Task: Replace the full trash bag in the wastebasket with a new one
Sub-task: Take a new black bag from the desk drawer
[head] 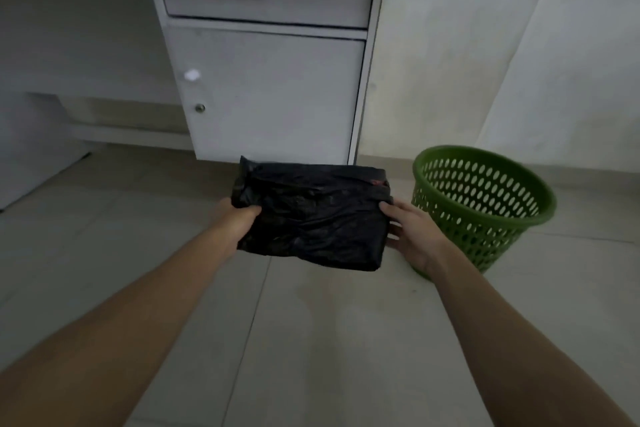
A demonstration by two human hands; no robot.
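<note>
Both hands hold a black bag bundle (311, 215) between them above the tiled floor (311, 340): the left hand (242, 215) grips its left edge with fingers curled under, and the right hand (408, 232) presses flat against its right edge. The green wastebasket (485, 198) stands just right of the bundle, tilted slightly, and its perforated inside looks bare, with no liner showing. So the step in hand seems to be handling a folded or packed bag (whether it is the new one or the tied-off full one, I cannot tell). If new, the next move calls for shaking it open and fitting it over the rim. The white cabinet (270, 90) stands close on the far side; open floor lies near and left.
</note>
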